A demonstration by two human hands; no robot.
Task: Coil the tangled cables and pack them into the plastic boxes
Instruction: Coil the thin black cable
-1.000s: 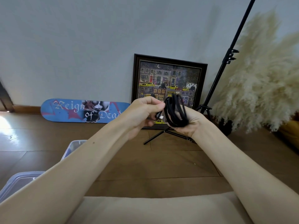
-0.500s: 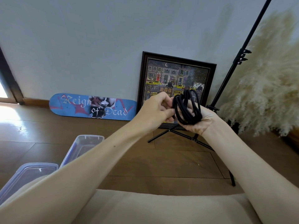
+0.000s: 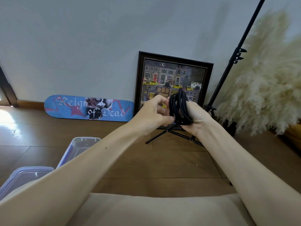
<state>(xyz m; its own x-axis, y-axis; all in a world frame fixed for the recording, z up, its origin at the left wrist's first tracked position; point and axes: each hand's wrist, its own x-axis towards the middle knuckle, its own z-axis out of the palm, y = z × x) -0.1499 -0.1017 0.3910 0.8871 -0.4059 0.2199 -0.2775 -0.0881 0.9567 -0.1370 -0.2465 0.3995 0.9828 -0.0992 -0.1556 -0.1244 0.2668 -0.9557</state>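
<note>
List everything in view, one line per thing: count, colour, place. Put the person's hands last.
Black coiled cable: one, black, held up in both hands, centre.
Clear plastic boxes with purple-blue rims: two, clear, on the floor at lower left, partly hidden by the left arm.
Blue skateboard deck: one, blue with pink stars, on its edge against the wall, left.
Dark-framed street picture: one, dark brown frame, leaning on the wall, centre.
Black tripod stand: one, black, right of the picture.
Cream pampas grass: one bunch, cream, far right.
Brown wooden floor: one, brown, under everything.
Left hand: one, pinching the cable's lower loops.
Right hand: one, gripping the coil.
</note>
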